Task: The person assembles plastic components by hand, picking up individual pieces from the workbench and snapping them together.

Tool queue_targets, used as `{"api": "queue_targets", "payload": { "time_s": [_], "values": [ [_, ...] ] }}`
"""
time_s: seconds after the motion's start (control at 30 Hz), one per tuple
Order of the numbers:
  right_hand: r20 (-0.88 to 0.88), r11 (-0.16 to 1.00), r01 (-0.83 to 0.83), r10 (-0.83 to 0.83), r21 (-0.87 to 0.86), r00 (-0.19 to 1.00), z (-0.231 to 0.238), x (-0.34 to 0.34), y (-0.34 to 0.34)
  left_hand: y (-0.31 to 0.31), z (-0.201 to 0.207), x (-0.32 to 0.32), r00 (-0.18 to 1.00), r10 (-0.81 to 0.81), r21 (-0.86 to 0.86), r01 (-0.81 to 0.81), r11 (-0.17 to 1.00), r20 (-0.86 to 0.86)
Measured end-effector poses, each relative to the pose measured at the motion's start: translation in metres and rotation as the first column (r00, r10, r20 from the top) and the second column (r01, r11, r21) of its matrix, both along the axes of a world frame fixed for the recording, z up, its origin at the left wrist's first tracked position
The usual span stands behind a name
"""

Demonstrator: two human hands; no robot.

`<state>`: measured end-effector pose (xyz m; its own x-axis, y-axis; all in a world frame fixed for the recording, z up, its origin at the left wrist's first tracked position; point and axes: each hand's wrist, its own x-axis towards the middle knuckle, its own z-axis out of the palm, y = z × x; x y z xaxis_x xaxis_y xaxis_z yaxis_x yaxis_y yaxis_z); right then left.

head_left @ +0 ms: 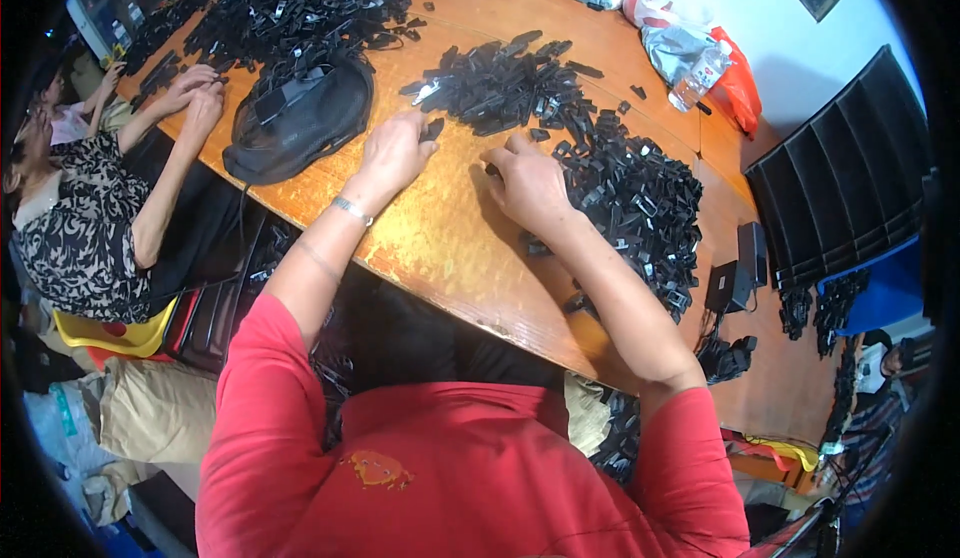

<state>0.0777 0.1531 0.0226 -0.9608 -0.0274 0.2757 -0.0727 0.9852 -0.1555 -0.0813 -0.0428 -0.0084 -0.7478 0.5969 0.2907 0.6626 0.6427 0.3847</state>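
Note:
My left hand, with a metal band at its wrist, pinches a small black plastic piece between thumb and fingertips. To its right, my right hand is curled over the wooden table, and a bit of something dark shows at its fingertips; what it is stays hidden. Just beyond both hands spreads a heap of flat black plastic pieces. Along the outer side of my right forearm lies a pile of black plastic buckles, some with shiny parts.
A black mesh bag sits left of my hand. Behind it rises a larger black heap. At the left a person works with both hands at the table edge. A clear bottle, plastic bags and a black chair stand farther right.

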Motion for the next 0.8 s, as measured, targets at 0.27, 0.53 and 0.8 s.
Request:
{"api": "queue_targets", "payload": {
  "time_s": [0.27,0.53,0.8],
  "values": [
    [0.049,0.887,0.007,0.017,-0.462,0.999,-0.017,0.046,-0.029,-0.024,0.017,0.056,0.998,-0.058,0.043,0.058,0.997,-0.005],
    [0.132,0.974,0.025,0.005,-0.226,0.991,-0.02,0.031,-0.033,-0.043,0.023,0.056,0.963,-0.254,-0.117,0.244,0.963,-0.088],
    [-0.074,0.939,-0.054,0.031,-0.339,0.997,-0.026,0.008,-0.054,-0.074,-0.004,0.064,0.987,-0.15,0.177,0.139,0.974,0.052]
  ]
}}
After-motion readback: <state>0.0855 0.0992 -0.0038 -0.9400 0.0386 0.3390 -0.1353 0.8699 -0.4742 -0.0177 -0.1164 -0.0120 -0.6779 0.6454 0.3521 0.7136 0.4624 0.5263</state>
